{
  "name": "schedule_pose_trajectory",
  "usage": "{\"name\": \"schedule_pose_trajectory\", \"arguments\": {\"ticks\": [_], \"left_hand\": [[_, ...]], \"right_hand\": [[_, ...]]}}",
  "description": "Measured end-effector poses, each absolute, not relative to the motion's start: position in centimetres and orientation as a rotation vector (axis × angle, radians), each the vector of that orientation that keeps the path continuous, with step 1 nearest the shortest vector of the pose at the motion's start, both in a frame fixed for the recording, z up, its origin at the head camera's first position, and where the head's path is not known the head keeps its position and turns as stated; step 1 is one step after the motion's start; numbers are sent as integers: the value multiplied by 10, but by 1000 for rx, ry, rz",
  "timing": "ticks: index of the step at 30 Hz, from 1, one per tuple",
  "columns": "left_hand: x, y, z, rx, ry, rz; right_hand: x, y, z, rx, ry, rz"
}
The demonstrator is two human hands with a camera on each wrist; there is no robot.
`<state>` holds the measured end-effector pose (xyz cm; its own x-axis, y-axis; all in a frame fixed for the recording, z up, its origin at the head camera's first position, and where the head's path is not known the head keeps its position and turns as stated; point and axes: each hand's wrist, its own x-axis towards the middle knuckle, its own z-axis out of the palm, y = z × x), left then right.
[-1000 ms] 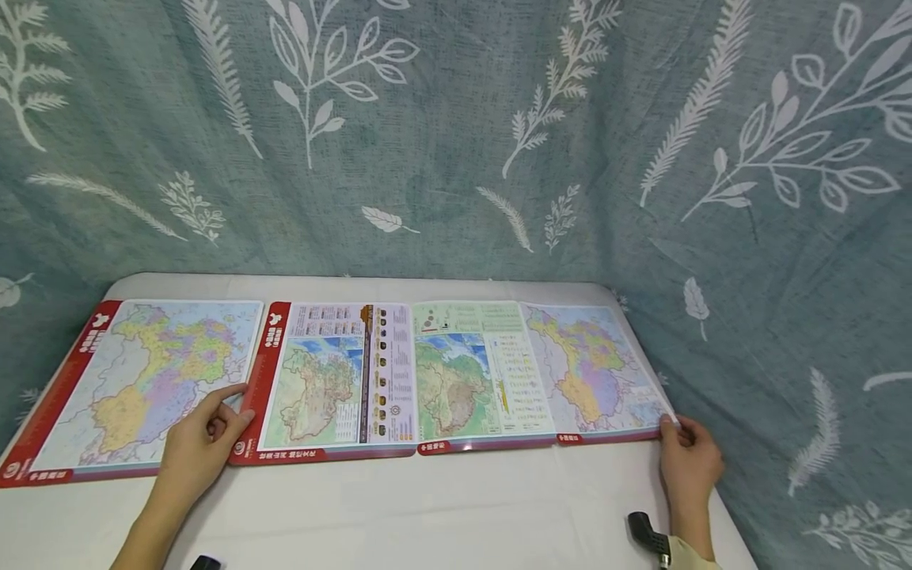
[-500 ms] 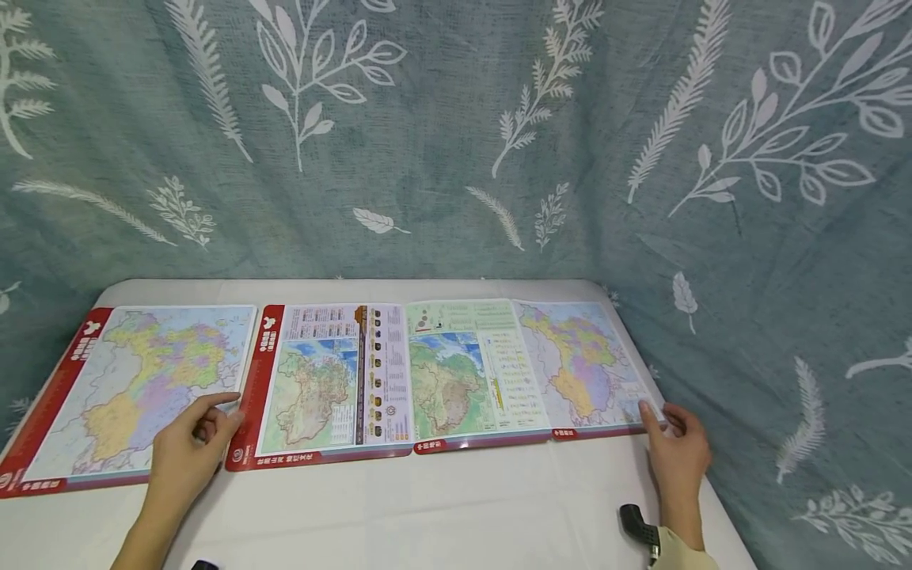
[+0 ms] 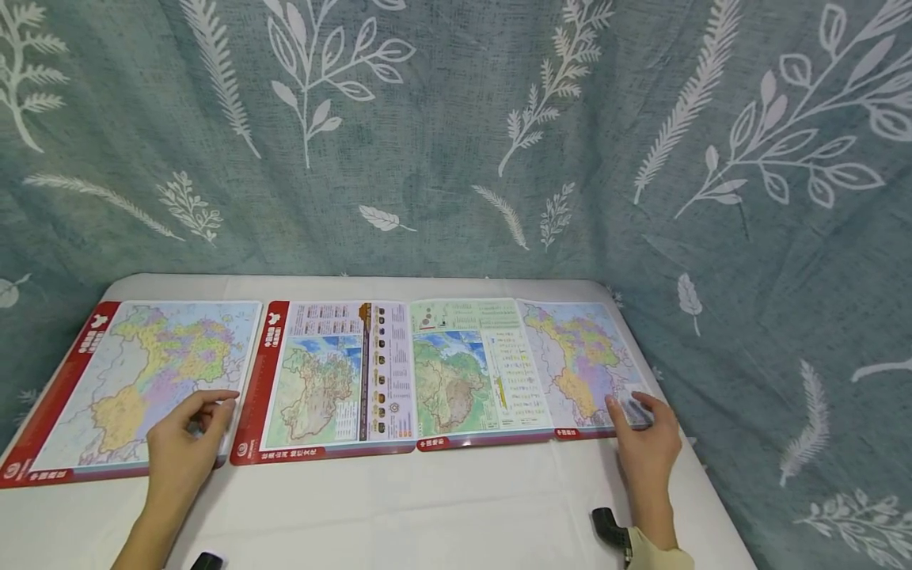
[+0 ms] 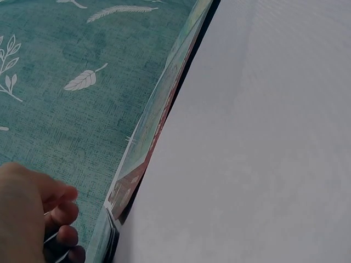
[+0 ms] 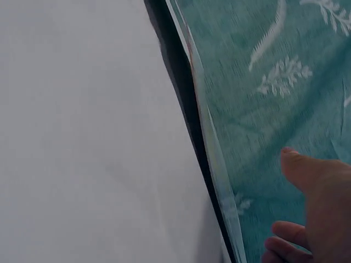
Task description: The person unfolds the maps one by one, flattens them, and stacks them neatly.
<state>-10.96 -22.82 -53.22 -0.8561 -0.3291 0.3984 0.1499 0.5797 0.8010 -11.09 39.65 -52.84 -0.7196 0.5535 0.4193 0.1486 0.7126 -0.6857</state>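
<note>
A laminated map point(image 3: 178, 348) with a red left border lies at the left of the table. To its right, edge to edge, lie a red-bordered relief map point(image 3: 321, 388), a green relief map point(image 3: 452, 388) and a coloured province map point(image 3: 580, 356). Whether these three are joined I cannot tell. My left hand point(image 3: 181, 447) is over the lower right of the leftmost map, fingers loosely bent, holding nothing. Over the lower right corner of the province map is my right hand point(image 3: 647, 451), thumb and fingers spread apart. In the right wrist view that hand point(image 5: 323, 203) holds nothing.
White cloth point(image 3: 399, 507) covers the table in front of the maps. A patterned green curtain point(image 3: 427, 142) hangs behind and along the right side. Black devices show near the wrists, one by the right sleeve point(image 3: 659, 554).
My right hand has let go of the province map's right corner and moved left over it, fingers spreading. My left hand has drawn back slightly from the relief map's red edge.
</note>
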Motion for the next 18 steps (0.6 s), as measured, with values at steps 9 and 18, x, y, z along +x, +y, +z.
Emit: {"name": "schedule_pose_trajectory", "arguments": {"ticks": [9,18], "left_hand": [[-111,-228,-533,150,-2292,-1216],[-110,-232,-532,102,-2279,-1162]], "right_hand": [[-119,348,-528,-351,-2344,912],[-125,308,-533,-212,-2364,948]]}}
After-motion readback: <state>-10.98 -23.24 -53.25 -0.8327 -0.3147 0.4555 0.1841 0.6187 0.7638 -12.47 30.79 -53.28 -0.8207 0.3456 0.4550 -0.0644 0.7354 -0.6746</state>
